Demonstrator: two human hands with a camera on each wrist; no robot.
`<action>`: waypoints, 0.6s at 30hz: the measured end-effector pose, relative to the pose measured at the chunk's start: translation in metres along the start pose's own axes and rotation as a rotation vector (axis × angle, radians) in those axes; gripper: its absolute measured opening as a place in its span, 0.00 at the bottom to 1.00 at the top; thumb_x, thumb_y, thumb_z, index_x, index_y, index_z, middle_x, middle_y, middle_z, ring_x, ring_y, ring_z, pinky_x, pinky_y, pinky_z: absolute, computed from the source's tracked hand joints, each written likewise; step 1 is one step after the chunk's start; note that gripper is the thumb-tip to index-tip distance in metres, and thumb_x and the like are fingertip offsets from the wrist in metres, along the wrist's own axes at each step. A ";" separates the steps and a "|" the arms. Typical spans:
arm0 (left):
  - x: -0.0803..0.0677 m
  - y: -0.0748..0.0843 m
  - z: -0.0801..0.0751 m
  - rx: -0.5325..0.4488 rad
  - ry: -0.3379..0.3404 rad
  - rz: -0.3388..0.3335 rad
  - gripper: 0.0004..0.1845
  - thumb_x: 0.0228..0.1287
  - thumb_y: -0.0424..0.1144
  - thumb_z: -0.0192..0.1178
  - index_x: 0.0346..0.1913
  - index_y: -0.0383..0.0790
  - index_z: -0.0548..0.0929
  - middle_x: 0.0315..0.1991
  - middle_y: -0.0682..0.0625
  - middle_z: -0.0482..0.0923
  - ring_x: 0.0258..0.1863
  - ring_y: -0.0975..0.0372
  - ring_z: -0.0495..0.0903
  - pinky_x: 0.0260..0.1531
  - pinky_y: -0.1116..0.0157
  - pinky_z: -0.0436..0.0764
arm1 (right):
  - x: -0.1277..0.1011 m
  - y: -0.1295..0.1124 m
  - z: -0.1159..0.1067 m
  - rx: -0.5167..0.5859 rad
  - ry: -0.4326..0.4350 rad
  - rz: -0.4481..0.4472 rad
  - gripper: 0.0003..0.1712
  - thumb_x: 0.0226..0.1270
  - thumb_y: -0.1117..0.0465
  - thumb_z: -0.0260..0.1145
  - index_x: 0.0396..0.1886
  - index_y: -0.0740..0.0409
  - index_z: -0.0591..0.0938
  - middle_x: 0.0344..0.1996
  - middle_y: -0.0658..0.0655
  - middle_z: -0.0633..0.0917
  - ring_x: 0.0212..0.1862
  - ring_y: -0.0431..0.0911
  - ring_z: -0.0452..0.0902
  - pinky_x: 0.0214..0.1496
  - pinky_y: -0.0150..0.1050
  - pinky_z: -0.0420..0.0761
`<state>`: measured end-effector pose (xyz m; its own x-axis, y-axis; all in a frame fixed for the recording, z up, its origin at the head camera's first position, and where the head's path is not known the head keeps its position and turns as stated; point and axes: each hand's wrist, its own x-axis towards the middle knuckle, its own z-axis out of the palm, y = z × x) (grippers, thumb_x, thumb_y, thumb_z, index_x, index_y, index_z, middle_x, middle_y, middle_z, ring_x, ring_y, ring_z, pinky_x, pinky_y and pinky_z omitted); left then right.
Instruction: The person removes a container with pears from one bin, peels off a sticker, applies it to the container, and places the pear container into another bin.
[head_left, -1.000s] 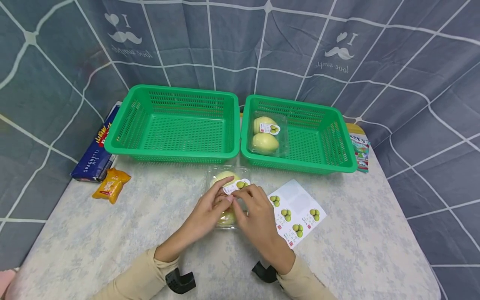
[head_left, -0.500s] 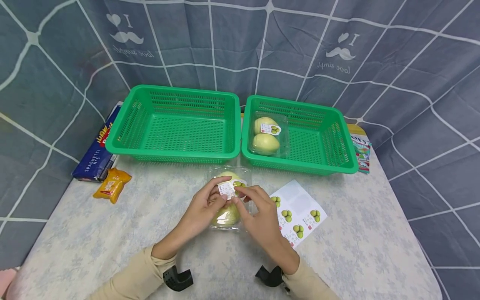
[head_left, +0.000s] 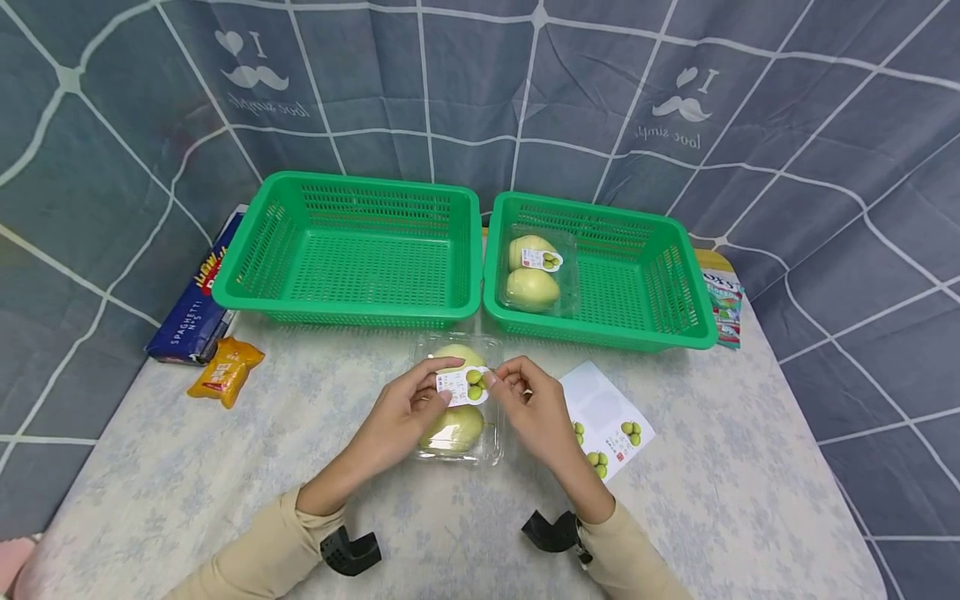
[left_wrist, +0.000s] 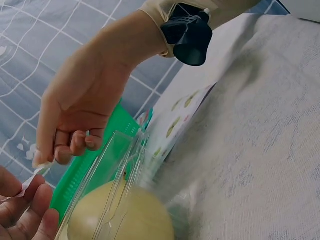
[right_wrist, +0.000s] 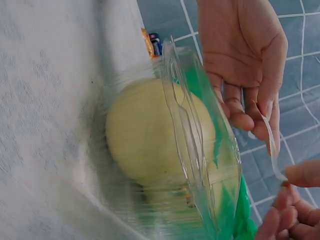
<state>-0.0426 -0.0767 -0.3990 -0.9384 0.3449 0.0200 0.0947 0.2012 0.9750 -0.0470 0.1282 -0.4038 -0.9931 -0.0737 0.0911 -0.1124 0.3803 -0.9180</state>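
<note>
A clear plastic clamshell box (head_left: 459,400) (right_wrist: 190,165) (left_wrist: 117,200) with two yellow-green fruits in it lies on the table in front of the baskets. Above its lid both hands hold one white sticker (head_left: 462,386) with a green fruit picture. My left hand (head_left: 408,408) (right_wrist: 245,65) pinches the sticker's left end, my right hand (head_left: 528,404) (left_wrist: 75,110) its right end. In the right wrist view the sticker (right_wrist: 272,145) shows edge-on, stretched between the two hands. A sticker sheet (head_left: 607,421) lies on the table right of the box, partly behind my right hand.
Two green baskets stand at the back: the left one (head_left: 352,250) holds nothing, the right one (head_left: 600,267) holds another clamshell of fruit (head_left: 534,268) with a sticker on it. A blue spaghetti box (head_left: 191,296) and an orange packet (head_left: 225,367) lie left; a colourful packet (head_left: 723,308) lies far right.
The sticker has been lifted and turned level over the box. My right hand moved right and now pinches the sticker's right end, uncovering more of the box.
</note>
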 end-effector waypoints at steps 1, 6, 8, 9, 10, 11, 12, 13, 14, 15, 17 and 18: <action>0.000 0.000 -0.001 0.005 0.001 -0.001 0.23 0.73 0.27 0.52 0.68 0.42 0.73 0.44 0.42 0.86 0.36 0.58 0.82 0.36 0.72 0.80 | 0.001 0.000 0.000 -0.002 -0.014 0.006 0.08 0.70 0.57 0.68 0.38 0.57 0.83 0.27 0.54 0.78 0.28 0.38 0.68 0.30 0.27 0.68; 0.000 0.001 -0.003 0.016 0.003 -0.001 0.23 0.74 0.28 0.53 0.68 0.42 0.73 0.40 0.40 0.85 0.31 0.62 0.77 0.32 0.73 0.76 | 0.002 0.001 0.001 -0.030 -0.036 0.008 0.08 0.70 0.57 0.68 0.38 0.57 0.83 0.27 0.54 0.79 0.28 0.39 0.69 0.29 0.28 0.68; 0.000 0.001 -0.003 0.021 0.009 -0.001 0.23 0.73 0.27 0.53 0.68 0.42 0.74 0.38 0.39 0.83 0.28 0.64 0.74 0.30 0.73 0.74 | 0.002 0.002 0.001 -0.037 -0.033 0.001 0.08 0.71 0.57 0.67 0.37 0.57 0.84 0.26 0.54 0.79 0.27 0.39 0.68 0.28 0.27 0.68; 0.000 0.000 -0.003 0.029 0.013 -0.002 0.23 0.73 0.27 0.53 0.68 0.42 0.74 0.37 0.39 0.83 0.27 0.64 0.74 0.29 0.73 0.73 | 0.002 0.002 0.001 -0.041 -0.030 -0.005 0.08 0.71 0.57 0.68 0.36 0.57 0.84 0.26 0.54 0.79 0.27 0.39 0.68 0.28 0.27 0.68; 0.000 0.000 -0.003 0.041 0.020 -0.001 0.23 0.73 0.28 0.54 0.68 0.42 0.74 0.37 0.39 0.83 0.27 0.65 0.74 0.29 0.73 0.74 | 0.002 0.002 0.001 -0.044 -0.027 -0.007 0.08 0.70 0.57 0.68 0.36 0.56 0.84 0.25 0.54 0.79 0.27 0.39 0.68 0.28 0.27 0.68; 0.000 -0.001 -0.003 0.057 0.029 0.003 0.23 0.73 0.28 0.54 0.68 0.42 0.74 0.37 0.40 0.83 0.29 0.65 0.76 0.31 0.73 0.76 | 0.002 0.002 0.001 -0.045 -0.025 -0.009 0.08 0.70 0.57 0.68 0.35 0.56 0.84 0.25 0.54 0.79 0.27 0.39 0.68 0.28 0.27 0.67; 0.001 -0.001 -0.004 0.078 0.042 0.007 0.23 0.72 0.28 0.55 0.67 0.42 0.75 0.38 0.41 0.84 0.30 0.64 0.78 0.33 0.72 0.78 | 0.002 0.002 0.001 -0.046 -0.023 -0.011 0.08 0.70 0.56 0.68 0.35 0.56 0.84 0.25 0.54 0.79 0.27 0.38 0.68 0.28 0.27 0.67; 0.001 -0.002 -0.004 0.100 0.055 0.010 0.22 0.72 0.28 0.55 0.67 0.42 0.75 0.39 0.42 0.84 0.32 0.64 0.79 0.36 0.72 0.80 | 0.002 0.002 0.000 -0.046 -0.021 -0.011 0.08 0.70 0.56 0.68 0.35 0.56 0.84 0.25 0.54 0.78 0.27 0.38 0.68 0.28 0.27 0.67; 0.001 -0.002 -0.005 0.124 0.069 0.016 0.22 0.72 0.29 0.56 0.67 0.42 0.75 0.39 0.43 0.84 0.34 0.63 0.81 0.38 0.71 0.81 | 0.002 0.002 0.000 -0.048 -0.019 -0.009 0.08 0.70 0.57 0.68 0.34 0.56 0.84 0.24 0.54 0.78 0.27 0.39 0.68 0.28 0.27 0.67; 0.002 -0.003 -0.006 0.147 0.085 0.024 0.22 0.72 0.29 0.56 0.67 0.42 0.76 0.40 0.44 0.85 0.36 0.62 0.82 0.41 0.69 0.83 | 0.002 0.002 0.001 -0.047 -0.018 -0.008 0.08 0.70 0.57 0.68 0.34 0.56 0.84 0.25 0.54 0.78 0.27 0.38 0.69 0.28 0.27 0.67; 0.003 -0.003 -0.007 0.185 0.116 0.042 0.22 0.71 0.30 0.57 0.67 0.40 0.76 0.41 0.46 0.85 0.39 0.61 0.84 0.44 0.68 0.84 | 0.002 0.001 0.001 -0.047 -0.016 -0.006 0.08 0.70 0.56 0.68 0.34 0.56 0.85 0.25 0.54 0.79 0.28 0.39 0.69 0.28 0.27 0.68; 0.004 -0.003 -0.008 0.195 0.129 0.048 0.22 0.71 0.30 0.57 0.66 0.40 0.76 0.40 0.46 0.85 0.40 0.61 0.84 0.44 0.67 0.84 | 0.002 0.001 0.001 -0.045 -0.016 -0.004 0.08 0.71 0.57 0.67 0.35 0.56 0.85 0.25 0.54 0.79 0.28 0.39 0.69 0.29 0.27 0.68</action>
<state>-0.0491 -0.0839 -0.4002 -0.9648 0.2410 0.1054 0.1908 0.3651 0.9112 -0.0493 0.1277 -0.4049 -0.9920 -0.0899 0.0881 -0.1180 0.4212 -0.8992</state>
